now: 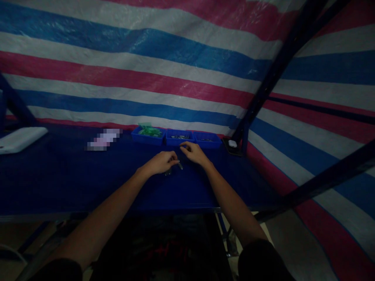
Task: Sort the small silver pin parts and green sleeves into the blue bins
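Note:
My left hand (164,161) is closed in a pinch above the table. At its fingertips is a small shiny metal piece (180,165), slim and pointing down toward the table top. Just below that hand lie several other small shiny pieces (168,171), too dark to name. My right hand (193,153) is a little to the right and farther back, in front of the middle bin. Its thumb and forefinger curl toward each other; whether anything is between them I cannot make out. The two hands are close together but apart.
Along the back of the blue table (73,175) stand a blue bin with green items (149,131), a middle blue bin (179,143) and a right blue bin (209,144), both with small metal parts. A white object (22,139) lies left, a white case (232,144) right. Striped sheeting (146,70) hangs behind.

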{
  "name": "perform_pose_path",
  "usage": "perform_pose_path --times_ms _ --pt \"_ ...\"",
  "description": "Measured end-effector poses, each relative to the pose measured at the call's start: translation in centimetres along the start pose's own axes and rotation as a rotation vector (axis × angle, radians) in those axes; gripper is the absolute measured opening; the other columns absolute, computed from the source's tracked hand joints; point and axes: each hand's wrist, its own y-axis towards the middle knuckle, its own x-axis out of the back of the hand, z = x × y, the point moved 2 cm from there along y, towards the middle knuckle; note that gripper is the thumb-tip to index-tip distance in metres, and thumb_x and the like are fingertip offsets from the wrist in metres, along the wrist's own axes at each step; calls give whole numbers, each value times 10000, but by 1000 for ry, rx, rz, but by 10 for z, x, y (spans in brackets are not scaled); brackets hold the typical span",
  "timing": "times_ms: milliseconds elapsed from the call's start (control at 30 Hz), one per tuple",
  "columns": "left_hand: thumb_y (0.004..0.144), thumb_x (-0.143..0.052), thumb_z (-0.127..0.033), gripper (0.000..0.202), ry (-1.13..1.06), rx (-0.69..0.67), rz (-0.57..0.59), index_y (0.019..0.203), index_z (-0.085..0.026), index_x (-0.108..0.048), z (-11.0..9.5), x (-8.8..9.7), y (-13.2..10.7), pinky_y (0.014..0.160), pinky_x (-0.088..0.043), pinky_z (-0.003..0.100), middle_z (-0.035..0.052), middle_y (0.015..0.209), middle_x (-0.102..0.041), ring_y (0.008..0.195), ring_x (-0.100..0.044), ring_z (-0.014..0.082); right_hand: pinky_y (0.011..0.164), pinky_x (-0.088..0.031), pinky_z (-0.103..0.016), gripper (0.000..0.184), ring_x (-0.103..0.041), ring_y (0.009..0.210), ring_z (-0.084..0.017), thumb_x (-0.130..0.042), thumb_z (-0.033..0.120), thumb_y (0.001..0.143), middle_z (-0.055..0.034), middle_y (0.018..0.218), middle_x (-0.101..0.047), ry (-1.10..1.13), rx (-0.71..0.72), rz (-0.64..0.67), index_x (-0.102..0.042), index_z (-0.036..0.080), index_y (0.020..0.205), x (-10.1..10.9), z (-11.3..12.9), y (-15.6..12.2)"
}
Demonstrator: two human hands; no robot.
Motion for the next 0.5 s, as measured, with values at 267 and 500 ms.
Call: perform_pose_path --times_ms 267,500 --pt "761 -505 -152 350 -647 270 -109 1105 -134 -439 19 13 -2 717 -427 275 37 829 -614 741 -574 120 573 -363 -211 213 -495 582 -98 -558 242 760 33 638 -547 117 213 131 -602 171 955 -11 35 -6" --pt "809 -515 -229 455 -765 301 -69 1227 -135 -361 16 20 -4 721 -438 309 92 870 -627 745 -586 141 571 -355 -208 144 -510 584 -98 -514 274 811 22 648 -573 14 206 116 -586 169 879 -16 37 -6"
